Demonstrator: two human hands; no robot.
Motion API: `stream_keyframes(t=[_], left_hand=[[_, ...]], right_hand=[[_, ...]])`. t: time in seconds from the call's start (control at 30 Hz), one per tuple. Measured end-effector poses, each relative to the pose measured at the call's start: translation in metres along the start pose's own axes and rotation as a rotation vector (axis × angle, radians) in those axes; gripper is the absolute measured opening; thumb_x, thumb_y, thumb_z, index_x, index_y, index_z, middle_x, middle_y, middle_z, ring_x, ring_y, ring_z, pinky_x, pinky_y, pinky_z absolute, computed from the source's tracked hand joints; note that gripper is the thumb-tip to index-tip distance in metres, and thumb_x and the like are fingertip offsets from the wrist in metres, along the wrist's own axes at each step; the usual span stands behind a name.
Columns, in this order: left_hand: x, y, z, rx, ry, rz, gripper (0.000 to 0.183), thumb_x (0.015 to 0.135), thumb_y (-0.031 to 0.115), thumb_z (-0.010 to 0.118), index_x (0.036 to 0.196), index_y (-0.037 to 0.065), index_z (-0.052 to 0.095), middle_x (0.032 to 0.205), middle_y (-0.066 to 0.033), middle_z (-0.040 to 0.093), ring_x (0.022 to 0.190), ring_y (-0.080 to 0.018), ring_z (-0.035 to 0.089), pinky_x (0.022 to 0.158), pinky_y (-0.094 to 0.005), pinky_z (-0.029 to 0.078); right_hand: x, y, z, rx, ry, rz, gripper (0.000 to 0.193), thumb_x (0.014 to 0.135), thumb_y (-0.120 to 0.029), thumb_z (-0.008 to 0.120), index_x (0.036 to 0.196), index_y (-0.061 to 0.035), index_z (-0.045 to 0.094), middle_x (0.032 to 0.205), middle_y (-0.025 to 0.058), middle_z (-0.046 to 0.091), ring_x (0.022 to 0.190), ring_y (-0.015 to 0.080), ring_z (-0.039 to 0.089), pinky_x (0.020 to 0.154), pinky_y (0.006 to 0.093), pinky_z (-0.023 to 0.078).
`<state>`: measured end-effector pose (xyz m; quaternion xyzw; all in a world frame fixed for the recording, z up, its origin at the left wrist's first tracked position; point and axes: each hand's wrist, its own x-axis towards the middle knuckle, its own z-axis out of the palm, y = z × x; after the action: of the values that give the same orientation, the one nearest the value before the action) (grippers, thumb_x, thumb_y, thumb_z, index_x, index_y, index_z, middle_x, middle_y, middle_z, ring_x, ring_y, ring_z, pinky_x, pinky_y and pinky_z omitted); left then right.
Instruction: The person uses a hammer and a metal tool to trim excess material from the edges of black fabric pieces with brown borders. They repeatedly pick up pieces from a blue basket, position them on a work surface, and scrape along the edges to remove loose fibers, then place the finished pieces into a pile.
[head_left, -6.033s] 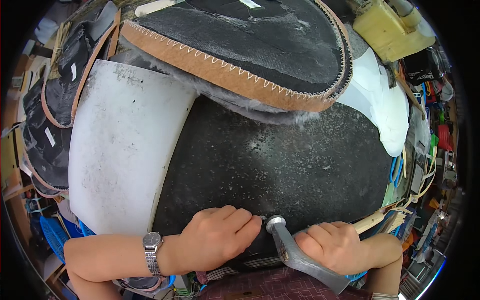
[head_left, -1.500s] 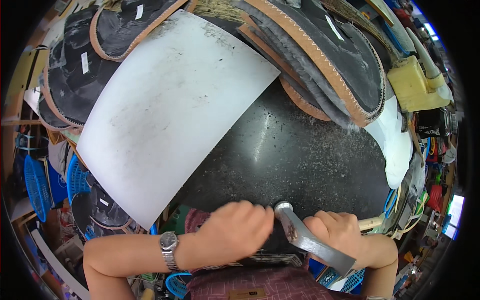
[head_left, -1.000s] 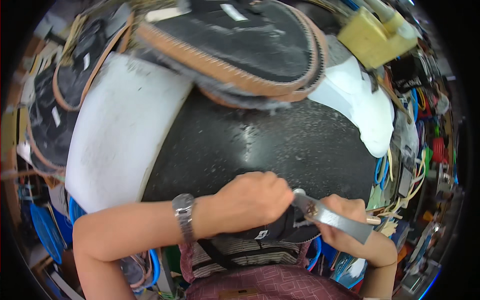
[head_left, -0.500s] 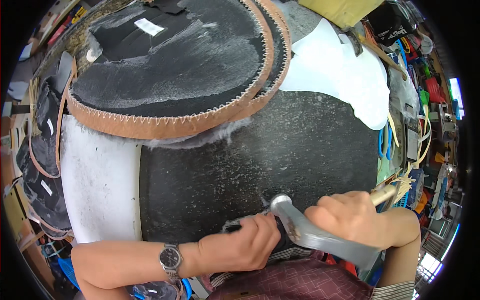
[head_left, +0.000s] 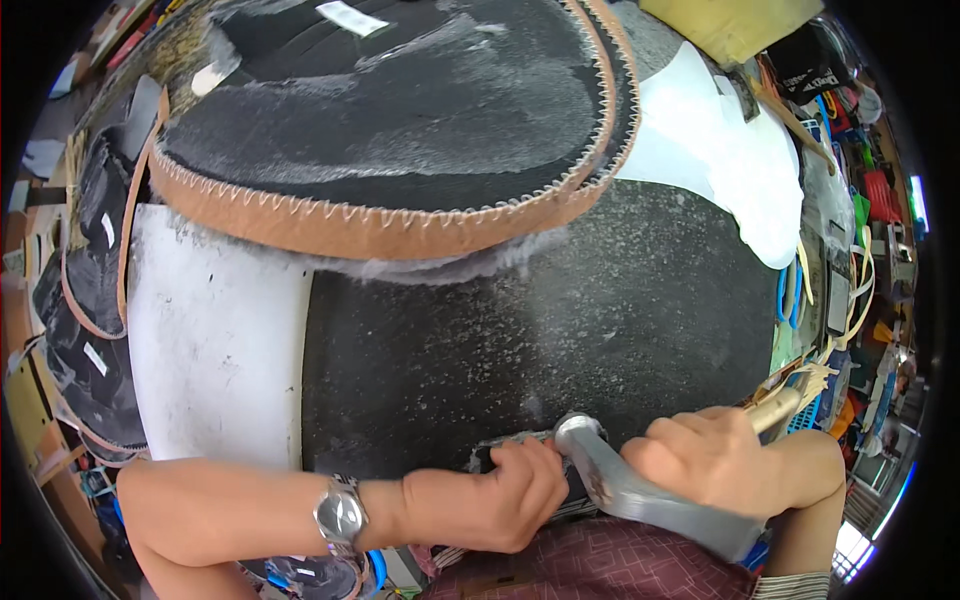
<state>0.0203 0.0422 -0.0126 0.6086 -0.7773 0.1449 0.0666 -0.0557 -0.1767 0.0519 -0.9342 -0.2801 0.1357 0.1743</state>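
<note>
My right hand (head_left: 710,462) is wrapped round a hammer's pale wooden handle (head_left: 775,412). The steel hammer head (head_left: 625,485) lies across the near edge of the black work surface (head_left: 660,300). Its round face is beside the fingertips of my left hand (head_left: 515,492). The left hand is closed at that edge, next to a small dark, dusty piece (head_left: 485,457). What its fingers grip is hidden. Farther back lies a large black dusty piece (head_left: 440,120), rimmed by a tan leather band (head_left: 400,232) with white zigzag stitching.
A white panel (head_left: 220,340) borders the black surface at left. At right are a white sheet (head_left: 725,150), blue-handled scissors (head_left: 790,292) and pale strips (head_left: 820,375). Similar banded black pieces (head_left: 95,370) hang at far left. A yellow block (head_left: 735,25) stands at the back.
The view has shifted, so the banded piece and white panel appear farther right and higher. The hammer and both hands appear slightly lower, and both grips stay closed.
</note>
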Motion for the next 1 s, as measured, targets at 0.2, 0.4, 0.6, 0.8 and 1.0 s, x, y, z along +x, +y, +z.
stream_keyframes(t=[0.2, 0.4, 0.6, 0.8, 1.0], left_hand=[[-0.011, -0.019, -0.008, -0.456, 0.025, -0.103, 0.011, 0.067, 0.017, 0.058, 0.067, 0.006, 0.057, 0.065, -0.0038, 0.044, 0.06, -0.0166, 0.049, 0.056, -0.0273, 0.043], [-0.023, -0.024, -0.01, -0.737, -0.004, -0.175, 0.018, 0.068, 0.016, 0.056, 0.072, -0.001, 0.062, 0.069, -0.0072, 0.056, 0.063, -0.0196, 0.054, 0.05, -0.0263, 0.041], [-0.039, -0.016, -0.011, -0.39, 0.041, -0.043, 0.022, 0.067, 0.015, 0.06, 0.076, -0.004, 0.062, 0.073, -0.009, 0.056, 0.062, -0.017, 0.055, 0.053, -0.024, 0.045], [-0.051, -0.009, -0.009, -0.267, 0.113, -0.032, 0.028, 0.068, 0.013, 0.061, 0.084, -0.009, 0.064, 0.081, -0.0141, 0.061, 0.067, -0.0204, 0.059, 0.058, -0.025, 0.049], [-0.059, 0.009, -0.009, -0.235, 0.147, -0.181, 0.027, 0.07, 0.016, 0.058, 0.079, -0.009, 0.063, 0.079, -0.0167, 0.062, 0.068, -0.0235, 0.059, 0.059, -0.0283, 0.048]], right_hand=[[0.005, 0.003, -0.002, 0.106, 0.035, 0.012, 0.017, 0.067, -0.017, 0.057, 0.075, -0.0064, 0.047, 0.06, 0.0015, 0.039, 0.047, 0.0117, 0.05, 0.037, 0.0259, 0.041], [0.009, -0.005, 0.005, 0.043, -0.014, -0.053, 0.016, 0.067, -0.016, 0.057, 0.077, -0.0062, 0.05, 0.06, 0.0012, 0.039, 0.047, 0.011, 0.05, 0.037, 0.0254, 0.041], [0.023, -0.018, -0.001, -0.032, -0.04, -0.102, 0.017, 0.068, -0.018, 0.056, 0.078, -0.0057, 0.05, 0.06, 0.0003, 0.038, 0.046, 0.0098, 0.048, 0.037, 0.0242, 0.04], [0.036, -0.013, -0.008, 0.075, 0.009, -0.131, 0.018, 0.065, -0.015, 0.056, 0.076, -0.0059, 0.047, 0.061, 0.0005, 0.039, 0.046, 0.01, 0.049, 0.037, 0.0249, 0.04], [0.046, -0.017, -0.008, 0.032, -0.074, -0.153, 0.021, 0.065, -0.015, 0.059, 0.08, -0.0041, 0.05, 0.061, 0.001, 0.04, 0.045, 0.0102, 0.049, 0.037, 0.0236, 0.041]])
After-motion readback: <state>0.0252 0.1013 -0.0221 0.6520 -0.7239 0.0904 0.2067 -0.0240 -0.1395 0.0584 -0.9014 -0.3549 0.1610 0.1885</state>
